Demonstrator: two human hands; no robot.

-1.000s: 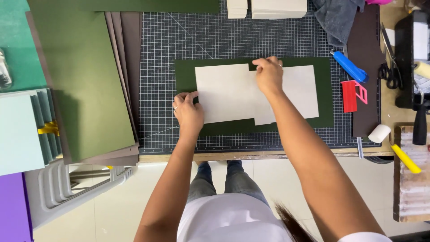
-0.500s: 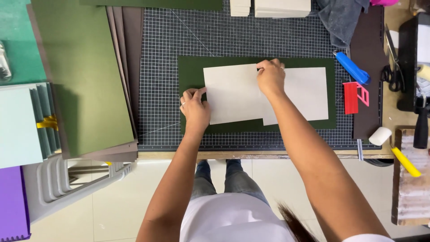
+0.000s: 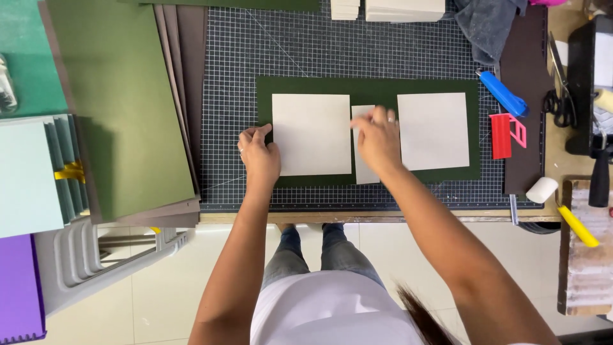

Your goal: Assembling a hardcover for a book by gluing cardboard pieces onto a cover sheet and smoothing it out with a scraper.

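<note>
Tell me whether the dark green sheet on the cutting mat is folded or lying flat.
Lying flat: the dark green sheet is spread on the cutting mat, edges unfolded, with three pale boards on it.

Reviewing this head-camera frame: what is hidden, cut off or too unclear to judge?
- Narrow cream strip: its middle lies under the right hand, so its full outline is hidden.
- Whether the left hand presses the left cream board or only touches its edge: too small to tell.
- Stack of cream boards: cut off by the top edge.
- Scissors: partly merged with dark objects behind.
</note>
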